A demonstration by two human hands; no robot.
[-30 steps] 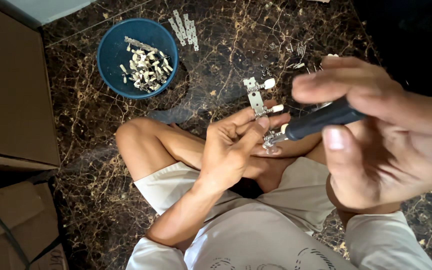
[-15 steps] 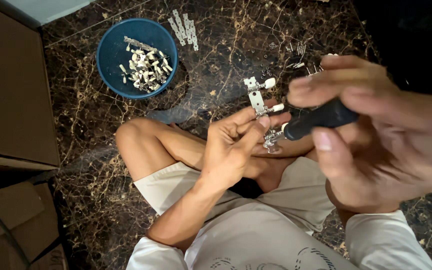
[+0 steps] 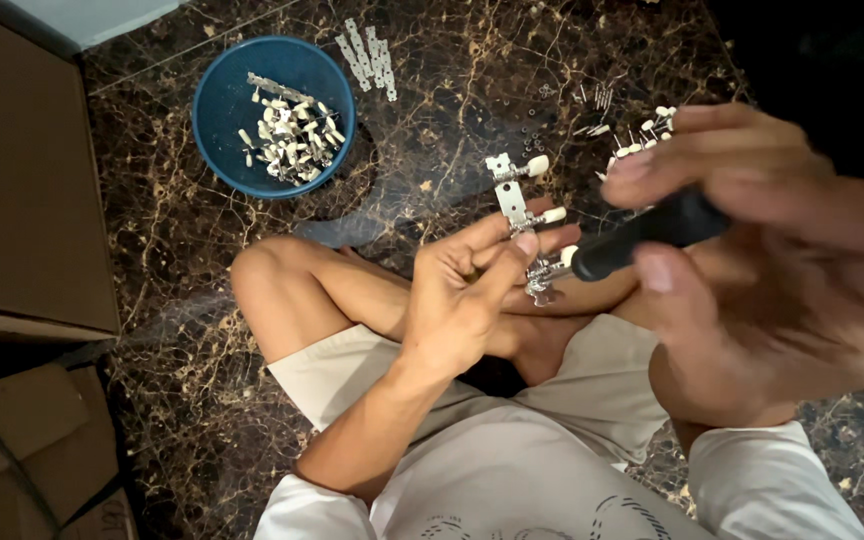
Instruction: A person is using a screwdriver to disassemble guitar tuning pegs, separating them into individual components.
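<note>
While the person sits cross-legged on the dark marble floor [image 3: 452, 110], the scene reads as follows.

Held piece: a narrow silver metal plate with cream-white knobs along one side [image 3: 517, 195], a tuning-peg strip, stands nearly upright above the crossed legs, its top end clear of the fingers.

Left hand: the left hand [image 3: 467, 300] has its fingers curled shut around the lower end of the plate, thumb and forefinger pinching it just below the second knob.

Right hand: the right hand [image 3: 762, 260], close to the camera and blurred, is wrapped tightly around the black handle of a screwdriver [image 3: 652, 230].

Tool tip: the screwdriver's end meets the plate's lower part, just beside the left fingertips; the exact contact point is too small to tell.

Bowl: a round blue plastic bowl [image 3: 222, 110] sits on the floor well apart from the hands, up and to the left; inside lie many small cream-white pegs [image 3: 292, 135] in a loose heap and one bare metal strip.

Loose parts: flat metal strips [image 3: 367, 55] lie on the floor just beside the bowl's rim; more white-knobbed pegs and small screws [image 3: 632, 135] are scattered near the right hand.

Left edge: brown cardboard boxes [image 3: 22, 180] stand there.
</note>
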